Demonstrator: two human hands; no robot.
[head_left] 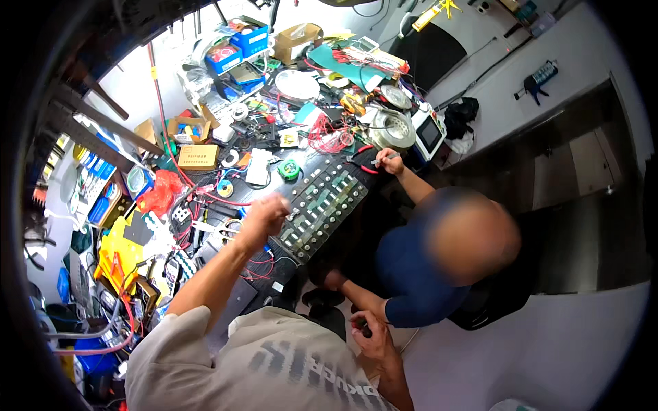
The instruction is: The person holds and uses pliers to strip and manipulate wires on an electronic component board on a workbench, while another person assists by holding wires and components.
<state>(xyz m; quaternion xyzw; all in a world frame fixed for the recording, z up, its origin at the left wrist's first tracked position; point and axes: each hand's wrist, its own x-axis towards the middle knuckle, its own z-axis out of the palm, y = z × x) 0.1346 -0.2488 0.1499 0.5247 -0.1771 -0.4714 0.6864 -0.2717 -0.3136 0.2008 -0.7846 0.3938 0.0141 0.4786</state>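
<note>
A dark rectangular block (pixel 322 209), like a battery pack, has rows of silver round terminals and flat plates on top. It lies at the front edge of the workbench. My left hand (pixel 266 218) is over its left end, fingers drawn together and slightly blurred; what they pinch, if anything, is too small to name. My right hand (pixel 371 334) is low in front of me, its fingers curled around something small and dark that I cannot identify. Across the block, a co-worker in a dark blue shirt holds a small thin tool in one hand (pixel 390 162); the other hand (pixel 333 279) is beside the bench.
Red-handled pliers (pixel 365 167) and a green tape measure (pixel 289 169) lie by the block. Tangled red wires (pixel 330 135), a yellow-brown box (pixel 199 157) and a white round lid (pixel 297 85) crowd the workbench. Orange clamps (pixel 118 272) and loose cables are at left.
</note>
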